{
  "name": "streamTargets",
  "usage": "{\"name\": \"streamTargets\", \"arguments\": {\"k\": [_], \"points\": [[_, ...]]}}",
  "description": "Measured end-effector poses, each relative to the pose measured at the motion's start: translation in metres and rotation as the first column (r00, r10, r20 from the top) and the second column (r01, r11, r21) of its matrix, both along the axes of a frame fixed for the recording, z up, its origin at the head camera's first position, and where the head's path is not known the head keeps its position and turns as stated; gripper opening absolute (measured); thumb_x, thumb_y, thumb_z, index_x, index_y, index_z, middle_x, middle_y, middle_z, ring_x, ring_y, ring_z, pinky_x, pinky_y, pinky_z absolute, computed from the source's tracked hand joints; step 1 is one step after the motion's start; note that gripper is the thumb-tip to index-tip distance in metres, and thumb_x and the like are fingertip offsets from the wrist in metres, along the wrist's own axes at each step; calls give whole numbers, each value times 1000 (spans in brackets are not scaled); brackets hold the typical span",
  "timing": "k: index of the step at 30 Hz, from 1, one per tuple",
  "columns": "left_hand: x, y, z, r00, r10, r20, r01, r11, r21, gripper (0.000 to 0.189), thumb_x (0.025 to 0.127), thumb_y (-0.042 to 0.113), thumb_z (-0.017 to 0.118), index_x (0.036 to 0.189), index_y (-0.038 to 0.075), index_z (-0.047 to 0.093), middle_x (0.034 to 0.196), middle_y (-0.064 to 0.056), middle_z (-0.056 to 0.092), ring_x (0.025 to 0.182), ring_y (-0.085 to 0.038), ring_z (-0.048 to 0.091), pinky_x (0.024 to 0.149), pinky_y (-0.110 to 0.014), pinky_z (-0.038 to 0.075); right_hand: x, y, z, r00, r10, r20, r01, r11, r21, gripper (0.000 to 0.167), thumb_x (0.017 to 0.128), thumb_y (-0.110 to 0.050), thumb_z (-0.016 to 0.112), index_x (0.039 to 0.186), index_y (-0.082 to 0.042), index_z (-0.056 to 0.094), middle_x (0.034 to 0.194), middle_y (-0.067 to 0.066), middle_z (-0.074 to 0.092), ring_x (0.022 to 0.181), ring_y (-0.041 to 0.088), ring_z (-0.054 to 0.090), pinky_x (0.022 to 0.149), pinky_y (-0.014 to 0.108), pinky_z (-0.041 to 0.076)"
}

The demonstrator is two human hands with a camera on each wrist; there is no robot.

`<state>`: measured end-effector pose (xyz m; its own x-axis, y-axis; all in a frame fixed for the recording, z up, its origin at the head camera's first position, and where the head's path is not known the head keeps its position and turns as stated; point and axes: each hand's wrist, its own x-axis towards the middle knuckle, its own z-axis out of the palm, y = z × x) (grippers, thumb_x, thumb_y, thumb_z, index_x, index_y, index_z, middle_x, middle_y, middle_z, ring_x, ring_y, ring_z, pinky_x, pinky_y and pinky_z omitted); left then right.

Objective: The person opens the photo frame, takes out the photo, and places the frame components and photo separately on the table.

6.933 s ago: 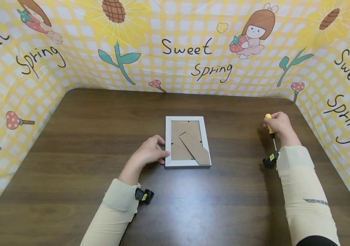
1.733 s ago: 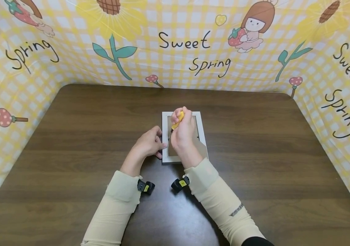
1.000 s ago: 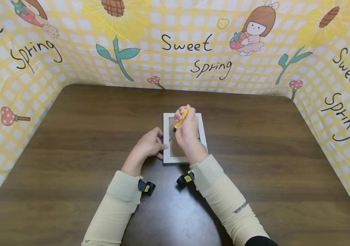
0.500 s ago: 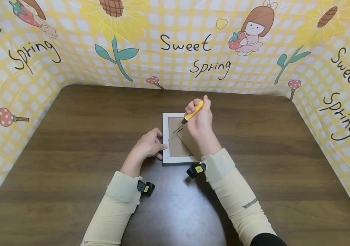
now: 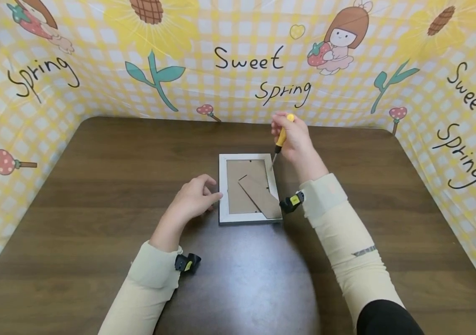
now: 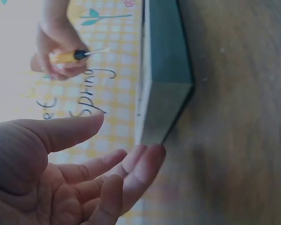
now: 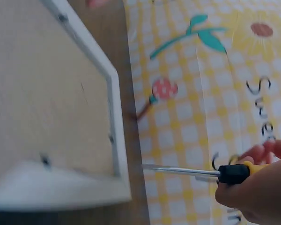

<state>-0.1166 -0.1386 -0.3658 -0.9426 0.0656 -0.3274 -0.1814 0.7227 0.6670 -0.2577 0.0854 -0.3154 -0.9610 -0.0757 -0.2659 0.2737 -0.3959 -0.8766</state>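
A white picture frame lies back side up on the table, showing its brown backing board and a slanted cardboard stand. Small dark tabs sit along the backing's edge. My right hand grips a screwdriver with a yellow handle and black collar. Its metal shaft points down near the frame's upper right edge; in the right wrist view the tip looks apart from the frame. My left hand is beside the frame's left edge, fingers loosely extended and holding nothing; whether it touches the frame is unclear.
The dark wooden table extends around the frame on all sides. A yellow checked cloth with printed drawings stands behind the table and along both sides. Each wrist carries a small black camera.
My right hand brought the screwdriver from the far right to the frame's left inner edge, then lifted it up and rightward. My left hand has loosened and drawn slightly left from the frame.
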Motion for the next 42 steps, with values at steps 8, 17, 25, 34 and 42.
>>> {"name": "streamTargets", "arguments": {"k": [8,17,25,34,42], "points": [[22,10,11,993,-114,-21,109,979,-170,77,84,27,80,144,-3,43,133,-22,58,122,-38,56,103,-51,45,-28,28,-1,995,83,60,-99,939,328,14,97,-3,59,109,-2,65,73,0,68,57,11,60,52,17,40],[29,28,-3,996,-61,-60,46,972,-232,72,80,24,84,133,-7,47,127,-24,60,116,-37,59,99,-49,47,-37,28,-24,921,344,184,-344,494,798,31,99,-8,58,127,7,60,113,16,65,67,9,62,66,21,51],[26,33,-3,998,-29,-54,18,980,-199,66,78,21,86,127,-5,49,110,-18,64,97,-30,61,88,-46,51,-35,19,-39,868,416,271,-435,374,819,26,97,-5,60,119,8,62,105,11,58,75,17,65,86,33,55],[25,33,-5,998,1,-70,-13,986,-165,53,78,16,84,118,-2,55,94,-12,66,82,-24,62,77,-40,52,-35,13,-49,871,420,255,-405,321,856,22,92,-1,65,112,9,69,96,12,59,71,15,64,67,23,52],[22,34,-6,997,-4,-75,-8,987,-158,49,76,15,85,114,-1,58,86,-9,63,76,-22,59,69,-35,49,-33,13,-57,893,386,231,-363,316,877,20,92,2,63,110,11,67,94,12,56,66,13,59,68,25,51]]}}
